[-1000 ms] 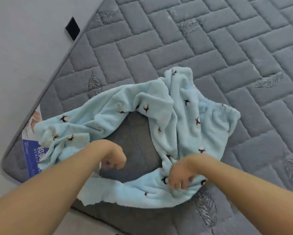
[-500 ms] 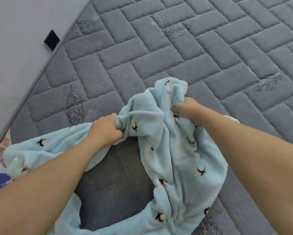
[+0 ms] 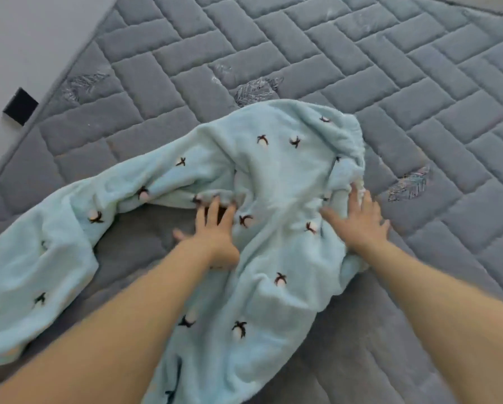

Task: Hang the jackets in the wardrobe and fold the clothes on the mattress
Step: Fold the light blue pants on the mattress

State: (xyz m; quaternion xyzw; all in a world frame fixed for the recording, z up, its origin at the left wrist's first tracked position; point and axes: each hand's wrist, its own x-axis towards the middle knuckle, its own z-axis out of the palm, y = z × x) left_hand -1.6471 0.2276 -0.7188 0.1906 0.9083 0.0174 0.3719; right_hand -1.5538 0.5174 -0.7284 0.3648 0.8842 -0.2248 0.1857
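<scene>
A pale blue garment [image 3: 273,176] lies spread across the grey mattress [image 3: 361,68], filling the centre and lower left of the frame. The left hand [image 3: 215,228] and right hand [image 3: 358,220] press flat on it, fingers straight and spread.

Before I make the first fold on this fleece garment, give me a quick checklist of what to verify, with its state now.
1. Both hands free of any grip: ok. Left hand and right hand lie flat with fingers spread on the light blue fleece garment with dark embroidered motifs.
2. Garment fully on the grey quilted mattress: cannot tell; its near end runs out of frame.
3. Middle panel smoothed: not ok, creases remain between the hands.
4. Left section laid straight: not ok, it angles away to the left.
5. Right edge flat: not ok, bunched above the right hand.
</scene>
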